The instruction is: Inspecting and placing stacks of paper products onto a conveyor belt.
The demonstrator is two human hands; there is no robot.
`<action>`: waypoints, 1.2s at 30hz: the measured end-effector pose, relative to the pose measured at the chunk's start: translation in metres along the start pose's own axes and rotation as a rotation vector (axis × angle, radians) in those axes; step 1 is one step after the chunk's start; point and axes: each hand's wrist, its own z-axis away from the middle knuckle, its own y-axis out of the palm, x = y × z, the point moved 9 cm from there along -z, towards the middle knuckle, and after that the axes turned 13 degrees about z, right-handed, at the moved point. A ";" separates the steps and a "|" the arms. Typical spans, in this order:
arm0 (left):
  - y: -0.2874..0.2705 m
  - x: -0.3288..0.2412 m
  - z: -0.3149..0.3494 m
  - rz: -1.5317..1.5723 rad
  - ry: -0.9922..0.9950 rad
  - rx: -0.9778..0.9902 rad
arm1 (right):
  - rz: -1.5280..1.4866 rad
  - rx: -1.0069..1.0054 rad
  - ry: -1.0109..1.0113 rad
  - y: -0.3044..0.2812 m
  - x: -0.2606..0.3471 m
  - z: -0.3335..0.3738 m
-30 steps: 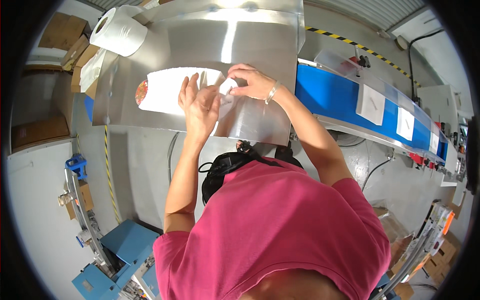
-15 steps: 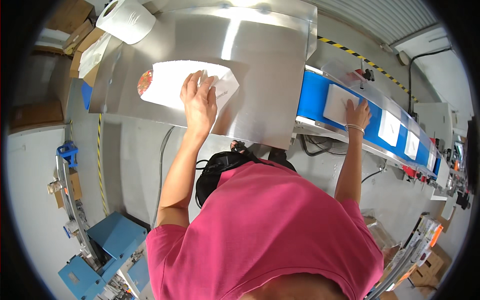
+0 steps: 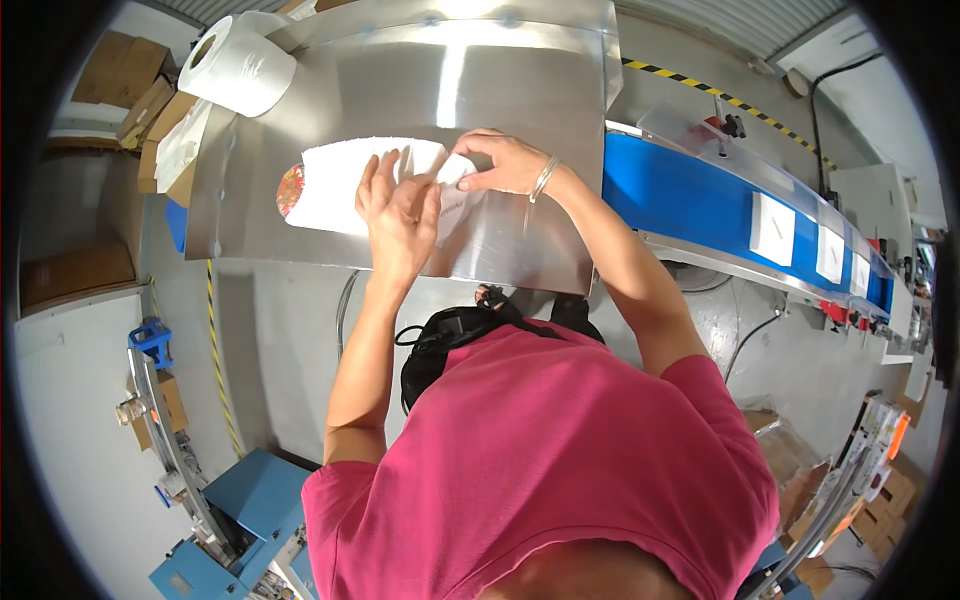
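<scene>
A long fanned stack of thin white pieces, perhaps paper cards or sleeves, lies on the steel table. Its left end shows a rounded red, multi-coloured face. My left hand rests over the middle of the stack, fingers spread and slightly bent. At the stack's right end, my right hand pinches the edge of a white piece between thumb and fingers. Whether this piece is separate from the stack is hard to tell. Bracelets circle my right wrist.
A blue conveyor belt runs to the right, carrying several white flat pieces under a transparent guard. A white roll stands at the table's far left corner, near cardboard boxes. Blue machine covers sit lower left.
My right hand has left the white piece on the conveyor and come left to the stack's end. That stretch of belt now shows bare blue. My left hand has stayed on the stack.
</scene>
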 end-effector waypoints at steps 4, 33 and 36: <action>-0.011 0.017 -0.002 -0.015 -0.079 -0.107 | -0.453 -0.073 0.352 0.003 -0.042 0.044; -0.021 0.031 0.000 -0.008 -0.069 -0.075 | -0.276 0.066 0.289 0.014 -0.012 0.018; -0.022 0.037 -0.001 -0.003 -0.102 -0.072 | -0.364 -0.402 0.438 -0.015 -0.062 0.078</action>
